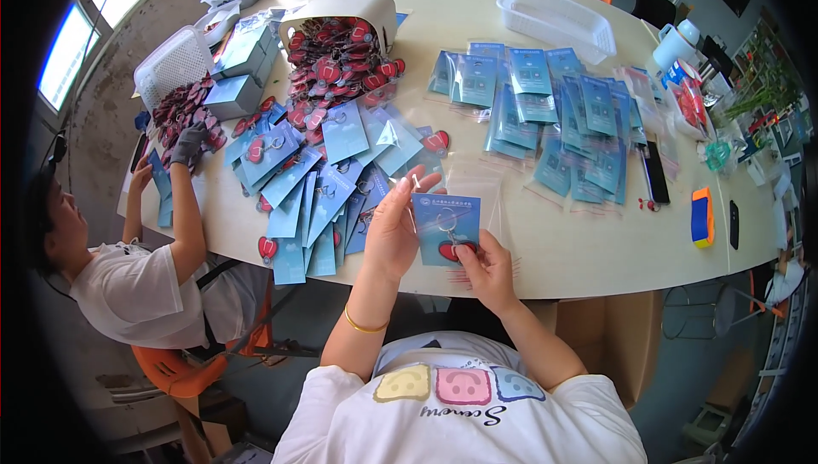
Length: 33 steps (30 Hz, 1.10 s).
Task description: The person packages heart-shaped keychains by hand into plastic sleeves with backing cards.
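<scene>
Just above the table's near edge I hold up a blue printed card (426, 238) with a red heart-shaped keychain (448, 250) against its face. My left hand (394, 230) grips the card along its left side, some fingers behind it. At the lower right corner, my right hand (489, 272) pinches the keychain's red pendant against the card. The keychain's metal ring lies over the card's middle. Beneath and behind the card, clear plastic bags (490, 200) lie on the table. A heap of blue cards with red keychains (319, 200) spreads to the left of my hands.
A white bin (381, 17) spills red keychains. Bagged cards (588, 115) pile at right, near a phone (655, 174), an orange-and-blue tape roll (702, 219) and an empty clear tray (558, 21). A co-worker (128, 281) sits at left, handling cards beside another keychain basket (170, 63).
</scene>
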### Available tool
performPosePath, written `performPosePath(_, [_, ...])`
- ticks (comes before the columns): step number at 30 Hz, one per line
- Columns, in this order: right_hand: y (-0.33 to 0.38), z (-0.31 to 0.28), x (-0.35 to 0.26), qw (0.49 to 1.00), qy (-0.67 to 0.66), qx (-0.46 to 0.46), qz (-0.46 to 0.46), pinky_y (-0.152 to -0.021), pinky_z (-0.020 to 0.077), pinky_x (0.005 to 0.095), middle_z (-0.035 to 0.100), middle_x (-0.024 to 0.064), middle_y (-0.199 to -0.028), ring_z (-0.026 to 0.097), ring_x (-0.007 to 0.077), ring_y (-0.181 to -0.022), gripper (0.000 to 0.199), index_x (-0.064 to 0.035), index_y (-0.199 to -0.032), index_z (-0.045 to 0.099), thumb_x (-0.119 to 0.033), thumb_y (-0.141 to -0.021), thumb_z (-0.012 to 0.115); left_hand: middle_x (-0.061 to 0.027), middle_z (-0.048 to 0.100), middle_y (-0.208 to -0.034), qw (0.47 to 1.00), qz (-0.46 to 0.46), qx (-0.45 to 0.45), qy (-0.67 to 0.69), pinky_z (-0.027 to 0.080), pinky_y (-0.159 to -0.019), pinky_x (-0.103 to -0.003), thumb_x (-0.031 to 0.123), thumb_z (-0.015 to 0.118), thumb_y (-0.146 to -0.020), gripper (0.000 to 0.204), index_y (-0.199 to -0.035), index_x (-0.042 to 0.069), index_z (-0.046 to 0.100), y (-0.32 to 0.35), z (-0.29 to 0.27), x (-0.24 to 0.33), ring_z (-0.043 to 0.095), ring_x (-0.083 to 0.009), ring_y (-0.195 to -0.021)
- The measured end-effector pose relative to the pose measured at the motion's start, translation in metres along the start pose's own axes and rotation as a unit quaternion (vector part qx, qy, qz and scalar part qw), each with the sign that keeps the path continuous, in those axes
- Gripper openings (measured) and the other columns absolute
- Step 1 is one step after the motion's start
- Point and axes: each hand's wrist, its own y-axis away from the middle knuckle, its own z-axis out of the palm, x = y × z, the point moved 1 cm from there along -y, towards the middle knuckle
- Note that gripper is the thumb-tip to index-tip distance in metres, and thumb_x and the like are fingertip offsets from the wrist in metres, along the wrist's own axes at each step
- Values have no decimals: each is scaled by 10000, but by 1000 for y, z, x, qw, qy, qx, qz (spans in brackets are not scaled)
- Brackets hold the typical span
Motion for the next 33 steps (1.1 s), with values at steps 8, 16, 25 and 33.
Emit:
performPosePath(8, [-5,-12,-12,988,-60,-71,120,-674,488,223,641,19,-886,582,64,-769,184,-6,-1066,603,-79,-897,585,-68,673,-1003,983,39,-48,-172,447,-854,-253,220,555,-944,299,-1131,3,640,6,-17,2,597,-101,-917])
performPosePath(16, [-28,-33,-20,973,-89,-159,139,-773,478,235,638,21,-923,583,85,-846,220,-2,-1094,608,-78,-888,591,-11,673,-871,961,86,-23,-263,374,-665,-163,165,652,-879,217,-1019,3,691,12,-15,5,516,-33,-707])
performPosePath(25, [-27,-31,-17,972,-112,-156,138,-780,489,245,651,38,-949,600,88,-847,216,4,-1089,605,-88,-894,592,5,673,-908,952,56,-49,-297,435,-756,-201,119,627,-897,176,-1029,17,685,21,1,2,564,-46,-818])
performPosePath(33, [-29,-21,-16,976,-145,-89,136,-682,503,213,659,49,-961,616,83,-786,245,12,-1107,589,-99,-890,610,-48,680,-977,977,47,-57,-199,462,-769,-222,134,591,-919,198,-1054,1,648,4,-2,-10,605,-80,-848])
